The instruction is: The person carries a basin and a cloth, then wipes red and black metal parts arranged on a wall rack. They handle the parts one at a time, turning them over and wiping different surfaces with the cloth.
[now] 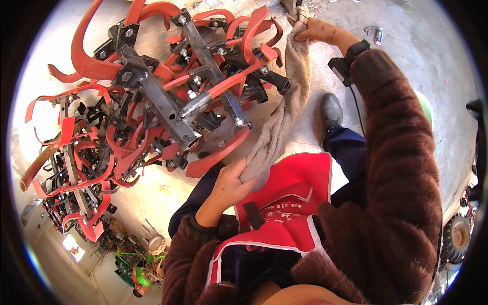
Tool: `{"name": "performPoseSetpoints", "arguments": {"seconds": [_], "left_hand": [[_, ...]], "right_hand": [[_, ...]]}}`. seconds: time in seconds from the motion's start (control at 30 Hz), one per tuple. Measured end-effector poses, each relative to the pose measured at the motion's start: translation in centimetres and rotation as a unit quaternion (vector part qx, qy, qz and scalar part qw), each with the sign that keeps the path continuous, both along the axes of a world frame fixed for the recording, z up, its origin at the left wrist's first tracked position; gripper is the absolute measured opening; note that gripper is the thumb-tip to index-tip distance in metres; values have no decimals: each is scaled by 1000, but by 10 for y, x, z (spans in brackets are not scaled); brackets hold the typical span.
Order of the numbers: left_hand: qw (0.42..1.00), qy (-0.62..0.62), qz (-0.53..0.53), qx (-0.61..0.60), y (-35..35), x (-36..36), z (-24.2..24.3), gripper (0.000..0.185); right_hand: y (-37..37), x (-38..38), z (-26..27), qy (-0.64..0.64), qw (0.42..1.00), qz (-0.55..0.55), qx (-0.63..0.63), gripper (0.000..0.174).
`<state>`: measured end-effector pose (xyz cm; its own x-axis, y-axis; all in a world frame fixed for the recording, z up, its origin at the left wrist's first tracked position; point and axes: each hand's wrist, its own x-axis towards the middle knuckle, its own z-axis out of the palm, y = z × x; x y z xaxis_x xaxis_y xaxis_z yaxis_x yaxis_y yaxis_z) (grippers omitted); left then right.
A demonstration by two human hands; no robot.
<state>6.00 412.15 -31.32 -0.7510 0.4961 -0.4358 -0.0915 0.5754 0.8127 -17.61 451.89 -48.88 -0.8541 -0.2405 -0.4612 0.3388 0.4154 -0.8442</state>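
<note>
A long grey-brown cloth (277, 121), bunched and lightly twisted, stretches between my two hands. The near end is gripped by my left hand (230, 182), just above the red apron (293, 179). At full reach, my right hand (318, 31) clasps the far end. Beside the cloth, on the left, stands a heap of metal tiller parts with curved red blades (225, 150) and black square steel tubes (167, 108). The cloth passes close to one tube end (283, 84); I cannot tell whether they touch.
Around my boot (330, 110) lies a concrete floor (415, 61). A small cylindrical item (378, 36) rests on it at the upper right. A black device (340, 71) with a cable hangs at my right wrist. A rubber-tyred wheel (456, 238) stands far right. Clutter (133, 251) fills the lower left.
</note>
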Motion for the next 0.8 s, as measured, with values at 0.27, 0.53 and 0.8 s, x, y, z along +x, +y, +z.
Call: {"name": "performPoseSetpoints", "arguments": {"seconds": [0.27, 0.53, 0.8], "left_hand": [[999, 19, -24, -7, 0, 0, 7, 38], [999, 15, -26, -14, -4, -5, 7, 39], [998, 37, -43, -4, -5, -8, 9, 34]], "right_hand": [[-44, -11, 34, 123, 984, 91, 87, 41], [-71, 36, -34, 79, 982, 116, 127, 30], [-105, 39, 13, 276, 913, 115, 278, 38]]}}
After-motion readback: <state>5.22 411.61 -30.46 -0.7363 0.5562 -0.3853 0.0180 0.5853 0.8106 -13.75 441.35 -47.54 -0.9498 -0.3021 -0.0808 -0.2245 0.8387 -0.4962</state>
